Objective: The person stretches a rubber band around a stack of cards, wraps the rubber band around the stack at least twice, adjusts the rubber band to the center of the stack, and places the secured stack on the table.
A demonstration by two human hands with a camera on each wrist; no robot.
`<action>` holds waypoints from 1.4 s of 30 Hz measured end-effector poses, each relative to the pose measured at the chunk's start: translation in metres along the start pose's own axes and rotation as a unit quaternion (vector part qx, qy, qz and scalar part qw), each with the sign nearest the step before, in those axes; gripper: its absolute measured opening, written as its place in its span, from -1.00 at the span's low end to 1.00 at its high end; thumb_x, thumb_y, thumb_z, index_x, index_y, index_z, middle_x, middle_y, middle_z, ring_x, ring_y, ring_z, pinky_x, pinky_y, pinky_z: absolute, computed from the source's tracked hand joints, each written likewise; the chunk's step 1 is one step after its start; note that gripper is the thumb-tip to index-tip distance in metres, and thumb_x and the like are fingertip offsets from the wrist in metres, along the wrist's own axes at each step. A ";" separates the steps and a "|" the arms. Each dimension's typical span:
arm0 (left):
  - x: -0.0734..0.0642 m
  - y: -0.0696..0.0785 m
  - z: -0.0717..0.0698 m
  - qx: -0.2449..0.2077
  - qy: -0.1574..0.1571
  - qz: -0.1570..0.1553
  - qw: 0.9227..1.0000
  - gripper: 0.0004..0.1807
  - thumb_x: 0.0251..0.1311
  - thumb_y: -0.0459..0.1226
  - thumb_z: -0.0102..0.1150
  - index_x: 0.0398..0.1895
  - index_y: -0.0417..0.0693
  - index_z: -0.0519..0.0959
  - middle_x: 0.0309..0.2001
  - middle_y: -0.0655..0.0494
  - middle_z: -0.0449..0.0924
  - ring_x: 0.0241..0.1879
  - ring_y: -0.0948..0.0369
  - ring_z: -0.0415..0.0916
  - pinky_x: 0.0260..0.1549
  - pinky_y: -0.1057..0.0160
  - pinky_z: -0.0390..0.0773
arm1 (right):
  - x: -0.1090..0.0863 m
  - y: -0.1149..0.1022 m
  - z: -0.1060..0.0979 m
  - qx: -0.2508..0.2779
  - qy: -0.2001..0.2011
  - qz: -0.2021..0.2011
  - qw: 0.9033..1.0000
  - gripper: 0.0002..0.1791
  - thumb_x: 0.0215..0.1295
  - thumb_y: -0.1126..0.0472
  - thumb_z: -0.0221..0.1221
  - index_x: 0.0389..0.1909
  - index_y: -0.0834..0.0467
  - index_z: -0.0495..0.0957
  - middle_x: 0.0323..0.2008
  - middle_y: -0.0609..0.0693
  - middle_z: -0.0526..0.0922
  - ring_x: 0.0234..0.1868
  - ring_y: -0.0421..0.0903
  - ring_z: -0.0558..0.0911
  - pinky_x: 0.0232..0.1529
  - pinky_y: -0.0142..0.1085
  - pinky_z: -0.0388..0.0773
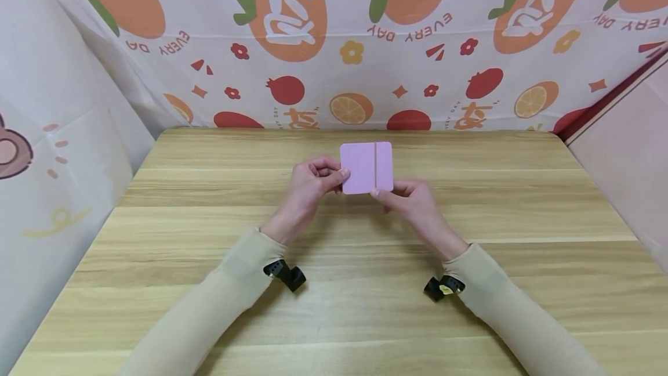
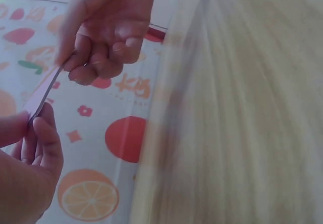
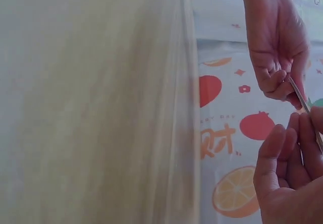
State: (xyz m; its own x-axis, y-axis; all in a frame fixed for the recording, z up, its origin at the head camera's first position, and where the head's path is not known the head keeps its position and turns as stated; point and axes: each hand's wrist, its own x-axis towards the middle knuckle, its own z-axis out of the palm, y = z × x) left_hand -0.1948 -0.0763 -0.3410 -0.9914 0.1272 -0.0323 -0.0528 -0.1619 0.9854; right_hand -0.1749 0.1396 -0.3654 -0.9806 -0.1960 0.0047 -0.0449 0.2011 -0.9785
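A thin, square pink notebook [image 1: 359, 168] with rounded corners is held up above the far part of the table, a brownish elastic band running down near its right side. My left hand [image 1: 311, 183] pinches its left edge, thumb on the face toward me. At the lower right, my right hand [image 1: 414, 202] grips the bottom edge between thumb and fingers, the thumb tip near the band. Both wrist views show the notebook [image 2: 44, 90] almost edge-on, slim and closed-looking. Its back is hidden in the head view.
The wood-grain table [image 1: 355, 295] spreads out under both forearms. Behind it hangs a white curtain [image 1: 334, 74] printed with fruit and flowers. A white cloth [image 1: 68, 103] hangs at the left, and a pale panel [image 1: 626, 149] stands on the right. Each wrist carries a small black camera [image 1: 288, 276].
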 end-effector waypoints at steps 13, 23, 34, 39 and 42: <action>0.001 -0.003 -0.002 0.032 -0.011 -0.008 0.999 -0.93 0.17 -0.47 0.30 -0.38 -0.26 0.58 -0.51 0.05 0.60 -0.54 0.20 0.47 -0.43 0.30 0.50 | 0.004 0.002 -0.010 0.062 0.003 0.010 0.998 -0.62 0.33 0.14 0.25 0.00 0.35 0.61 -0.18 0.16 0.66 -0.22 0.10 0.61 -0.03 -0.01 0.55; 0.000 -0.010 0.000 0.056 -0.065 -0.022 0.996 -0.93 0.17 -0.47 0.30 -0.42 -0.21 0.61 -0.52 0.07 0.62 -0.55 0.23 0.48 -0.44 0.27 0.51 | 0.011 -0.002 -0.029 0.055 0.069 -0.091 0.992 -0.66 0.37 0.14 0.23 0.00 0.32 0.60 -0.15 0.04 0.67 -0.16 0.00 0.58 -0.15 -0.15 0.61; -0.002 -0.017 0.003 0.054 -0.113 -0.010 0.992 -0.90 0.13 -0.49 0.31 -0.30 -0.34 0.60 -0.51 0.07 0.63 -0.58 0.22 0.46 -0.49 0.28 0.51 | 0.009 -0.002 -0.027 0.002 0.076 -0.088 0.993 -0.69 0.33 0.10 0.27 -0.11 0.28 0.66 -0.21 0.01 0.66 -0.19 -0.07 0.53 -0.23 -0.38 0.51; -0.003 -0.017 0.004 0.065 -0.120 -0.005 0.991 -0.86 0.13 -0.49 0.29 -0.26 -0.41 0.59 -0.49 0.06 0.63 -0.56 0.22 0.47 -0.46 0.28 0.52 | 0.009 -0.004 -0.029 0.006 0.070 -0.102 0.992 -0.73 0.32 0.16 0.28 -0.12 0.29 0.66 -0.17 0.01 0.68 -0.15 -0.08 0.55 -0.21 -0.40 0.52; -0.005 -0.016 0.005 0.084 -0.120 -0.005 0.989 -0.88 0.13 -0.50 0.29 -0.29 -0.41 0.59 -0.51 0.04 0.62 -0.56 0.21 0.47 -0.44 0.22 0.52 | 0.009 -0.003 -0.031 0.013 0.061 -0.110 0.992 -0.75 0.31 0.18 0.30 -0.13 0.28 0.67 -0.14 0.05 0.69 -0.12 -0.06 0.57 -0.17 -0.38 0.55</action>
State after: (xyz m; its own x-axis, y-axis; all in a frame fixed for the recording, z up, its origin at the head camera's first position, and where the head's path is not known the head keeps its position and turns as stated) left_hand -0.1887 -0.0692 -0.3556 -0.9329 0.3595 -0.0206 -0.0208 0.0035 0.9998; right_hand -0.1892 0.1666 -0.3561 -0.9635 -0.1139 0.2423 -0.2571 0.1411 -0.9560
